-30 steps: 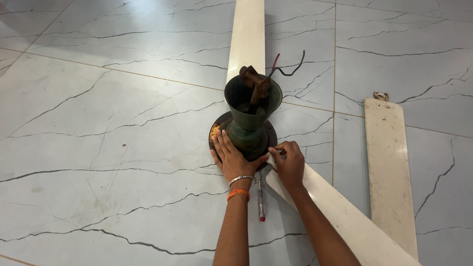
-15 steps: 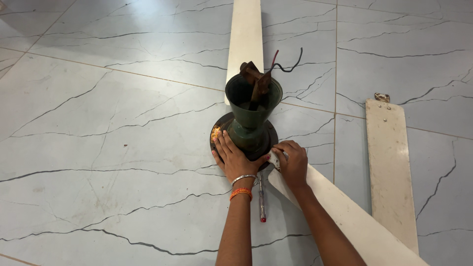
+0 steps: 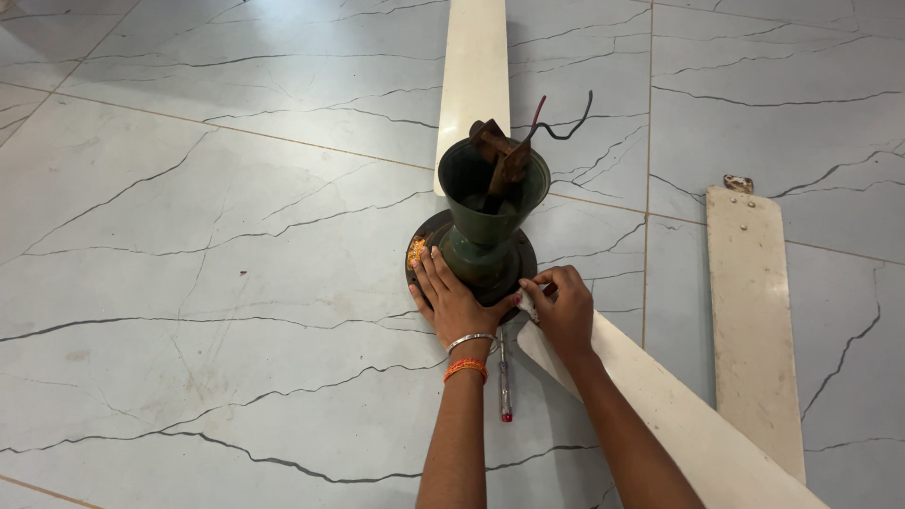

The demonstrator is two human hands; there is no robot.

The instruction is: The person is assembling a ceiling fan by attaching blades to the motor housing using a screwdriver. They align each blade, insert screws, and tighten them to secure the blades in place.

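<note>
A dark green ceiling fan motor with an upturned cup and loose wires stands on the marble floor. My left hand lies flat against the motor's base, fingers spread. My right hand rests on the root of a cream fan blade where it meets the motor, fingers curled over its end. A second cream blade runs from the motor away from me. A red-tipped screwdriver lies on the floor between my forearms.
A detached cream blade with a metal bracket at its far end lies on the floor to the right. Grey-veined white floor tiles spread out to the left and beyond the fan.
My right hand has slid slightly along the blade root towards the motor. The left hand stays on the motor base. The view has shifted a little.
</note>
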